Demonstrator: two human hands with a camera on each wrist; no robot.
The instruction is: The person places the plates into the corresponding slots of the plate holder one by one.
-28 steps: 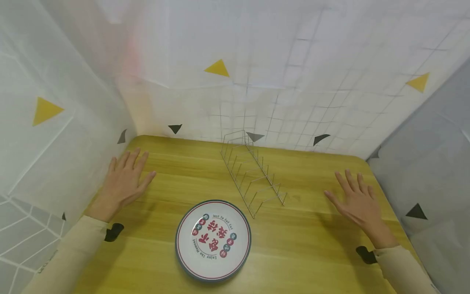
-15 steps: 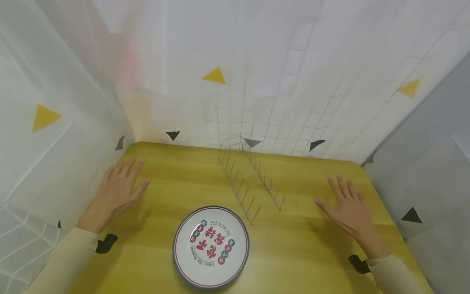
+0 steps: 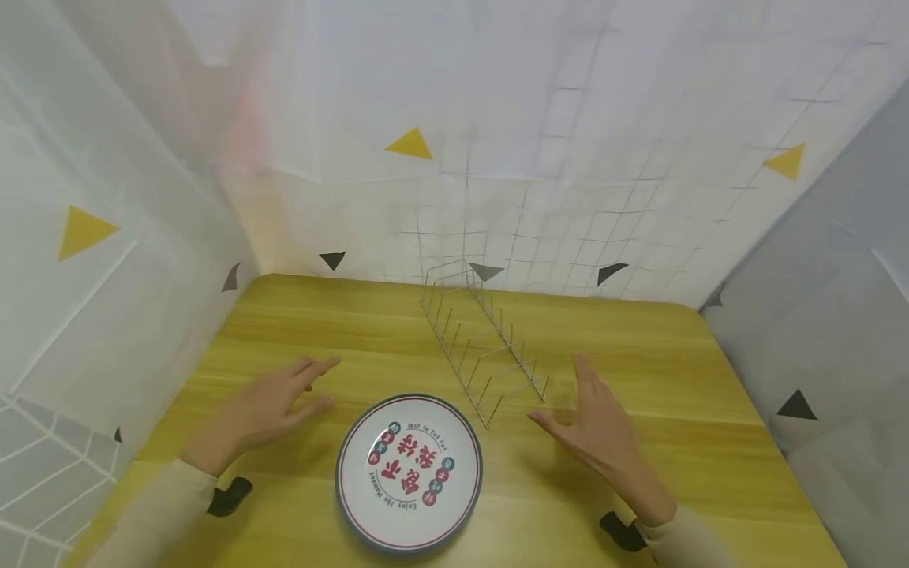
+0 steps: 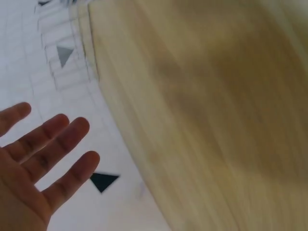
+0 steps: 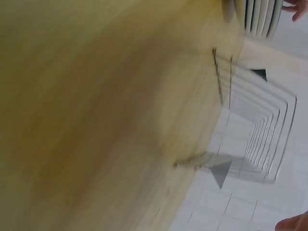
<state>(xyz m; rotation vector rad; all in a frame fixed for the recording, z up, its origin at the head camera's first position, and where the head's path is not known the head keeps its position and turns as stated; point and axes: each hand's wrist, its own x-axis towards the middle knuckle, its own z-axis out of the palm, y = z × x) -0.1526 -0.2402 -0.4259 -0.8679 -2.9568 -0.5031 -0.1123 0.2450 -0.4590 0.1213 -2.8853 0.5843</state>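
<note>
A stack of white plates with blue-green rims and red lettering stands near the front of the table. Its layered edges show at the top of the right wrist view. My left hand hovers left of the stack, fingers extended and holding nothing; its spread fingers appear in the left wrist view. To the right of the plates, my right hand is in the air with straight fingers and thumb apart, also holding nothing. Behind the stack stands a wire dish rack, nearest to my right thumb.
The wood-grain table is enclosed by a white back sheet with grid lines and triangles, plus side sheets at left and right. The rack reaches back toward the rear sheet. Dark bands sit at both wrists.
Both hands have moved inward from the table's sides toward the plates, and have turned so that their palms face each other more. Plates and rack have stayed in place; the head view tilted slightly.
</note>
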